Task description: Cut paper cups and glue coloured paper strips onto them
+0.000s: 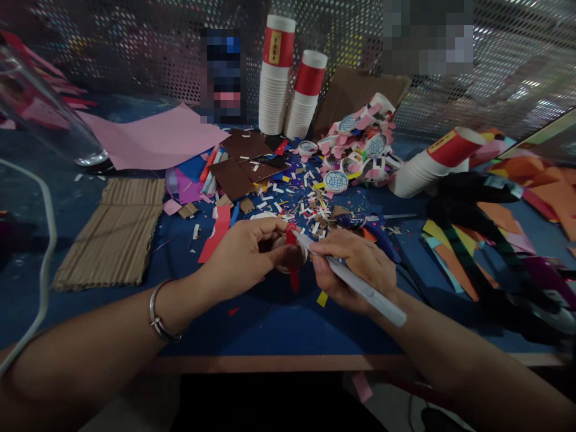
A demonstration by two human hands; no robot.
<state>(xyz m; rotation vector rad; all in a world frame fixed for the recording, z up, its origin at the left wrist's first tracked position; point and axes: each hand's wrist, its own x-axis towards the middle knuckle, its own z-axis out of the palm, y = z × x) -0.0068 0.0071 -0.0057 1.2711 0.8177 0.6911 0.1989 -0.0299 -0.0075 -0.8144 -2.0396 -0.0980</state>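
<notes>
Near the middle of the blue table, my left hand (243,255) pinches a small round white piece (302,253) with a red paper strip (293,276) on it. Much of the white piece is hidden by my fingers. My right hand (360,264) is closed around a white pen-like tool (364,289), slanting from upper left to lower right. Its tip meets or nearly meets the top of the red strip. Just left of my left hand's fingers lies a red and white paper piece (215,234).
Paper scraps (310,201) litter the middle, with cup stacks (275,90) behind. Corrugated cardboard (114,231) and pink paper (155,138) lie left. Blue-handled scissors (378,231), a tilted cup stack (434,162) and a black object (477,240) are right. Decorated paper pieces (335,180) pile up behind the scraps.
</notes>
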